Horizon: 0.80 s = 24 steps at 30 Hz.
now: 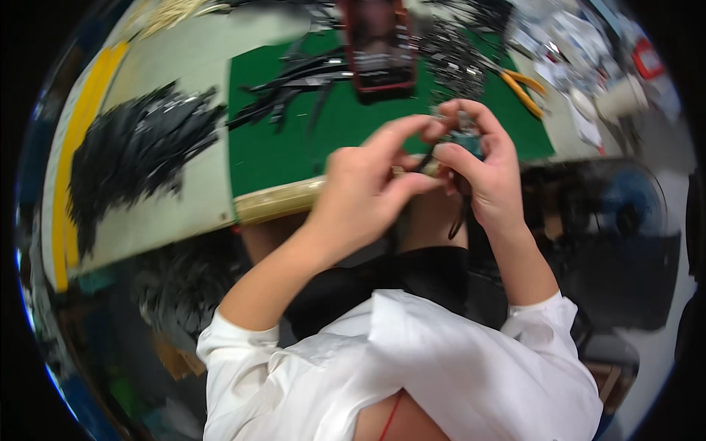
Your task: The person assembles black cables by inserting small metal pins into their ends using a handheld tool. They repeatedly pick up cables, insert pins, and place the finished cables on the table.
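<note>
My left hand (364,180) and my right hand (493,165) meet over the front edge of the green mat (272,158). Between them is a thin black strap (457,220), which hangs as a loop below the right hand's fingers. The left thumb and fingertips pinch at the strap's upper part. My right hand is closed round it, with the thumb pressed over. Something small and metallic shows by the right fingertips, but blur hides its shape. More black straps (294,88) lie loose on the mat beyond the left hand.
A thick pile of black straps (140,151) covers the table's left side. A red-cased phone (379,48) sits at the mat's far middle. Right of it are a heap of small metal parts (452,62) and orange-handled pliers (522,88). Plastic bags (573,40) crowd the far right.
</note>
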### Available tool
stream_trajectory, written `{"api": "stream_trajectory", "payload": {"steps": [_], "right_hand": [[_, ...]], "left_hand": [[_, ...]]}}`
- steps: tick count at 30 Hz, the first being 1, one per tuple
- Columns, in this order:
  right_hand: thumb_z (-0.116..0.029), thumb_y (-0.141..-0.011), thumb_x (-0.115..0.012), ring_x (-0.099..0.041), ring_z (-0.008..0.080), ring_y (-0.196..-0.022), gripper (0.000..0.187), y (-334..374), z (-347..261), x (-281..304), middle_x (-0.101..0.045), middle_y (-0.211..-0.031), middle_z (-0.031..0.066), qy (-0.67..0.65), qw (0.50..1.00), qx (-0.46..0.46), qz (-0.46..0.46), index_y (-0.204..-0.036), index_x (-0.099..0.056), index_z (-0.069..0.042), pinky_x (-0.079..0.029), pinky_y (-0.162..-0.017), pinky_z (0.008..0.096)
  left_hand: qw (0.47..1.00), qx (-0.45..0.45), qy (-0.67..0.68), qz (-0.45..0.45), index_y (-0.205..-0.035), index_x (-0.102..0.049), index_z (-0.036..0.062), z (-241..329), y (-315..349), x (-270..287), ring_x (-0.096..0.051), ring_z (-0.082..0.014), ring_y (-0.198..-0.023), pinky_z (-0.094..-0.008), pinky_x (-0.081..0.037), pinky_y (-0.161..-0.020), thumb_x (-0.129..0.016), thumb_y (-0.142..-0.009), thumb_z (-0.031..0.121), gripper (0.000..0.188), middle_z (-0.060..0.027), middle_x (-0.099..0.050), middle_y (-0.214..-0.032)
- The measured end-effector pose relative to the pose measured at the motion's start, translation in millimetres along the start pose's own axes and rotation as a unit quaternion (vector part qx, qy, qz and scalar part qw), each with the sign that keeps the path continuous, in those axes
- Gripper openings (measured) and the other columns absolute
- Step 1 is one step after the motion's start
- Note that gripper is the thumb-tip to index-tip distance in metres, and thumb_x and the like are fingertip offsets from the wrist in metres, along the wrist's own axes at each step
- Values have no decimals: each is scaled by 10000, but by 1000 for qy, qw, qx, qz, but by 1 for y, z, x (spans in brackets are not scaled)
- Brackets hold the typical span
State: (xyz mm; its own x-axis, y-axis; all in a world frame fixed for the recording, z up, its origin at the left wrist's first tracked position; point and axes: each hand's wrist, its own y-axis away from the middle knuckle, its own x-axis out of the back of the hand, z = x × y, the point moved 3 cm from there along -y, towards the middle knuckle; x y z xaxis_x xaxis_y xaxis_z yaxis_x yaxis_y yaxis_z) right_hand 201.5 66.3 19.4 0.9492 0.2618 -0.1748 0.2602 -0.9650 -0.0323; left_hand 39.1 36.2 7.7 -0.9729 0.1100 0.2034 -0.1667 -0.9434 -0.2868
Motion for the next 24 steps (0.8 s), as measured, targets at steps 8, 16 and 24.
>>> {"api": "stream_trajectory", "payload": {"steps": [8, 16, 24], "right_hand": [[-138, -866, -608, -643, 305, -824, 336, 0, -19, 86, -622, -939, 153, 502, 861, 10, -75, -1181, -506, -84, -512, -759, 400], [-117, -850, -587, -635, 368, -805, 250, -3, -17, 73, -593, -990, 156, 625, 757, 68, -179, -1098, -577, -89, -511, -743, 453], [-107, -844, -576, -635, 387, -804, 251, -8, -15, 70, -603, -960, 167, 635, 745, 77, -190, -1093, -575, -79, -514, -727, 470]], "left_hand": [[995, 80, 22, 55, -1233, -612, -1, -34, -3, 32, -553, -56, -691, -197, -429, -657, -665, -924, 71, 322, 16, -608, -782], [995, 94, 18, 39, -1230, -611, 21, -50, 0, 33, -546, -55, -678, -194, -400, -635, -665, -934, 109, 313, 16, -600, -753], [996, 79, 7, 40, -1223, -610, 14, -51, 2, 32, -553, -61, -689, -203, -413, -640, -659, -934, 93, 304, 14, -589, -760]]}}
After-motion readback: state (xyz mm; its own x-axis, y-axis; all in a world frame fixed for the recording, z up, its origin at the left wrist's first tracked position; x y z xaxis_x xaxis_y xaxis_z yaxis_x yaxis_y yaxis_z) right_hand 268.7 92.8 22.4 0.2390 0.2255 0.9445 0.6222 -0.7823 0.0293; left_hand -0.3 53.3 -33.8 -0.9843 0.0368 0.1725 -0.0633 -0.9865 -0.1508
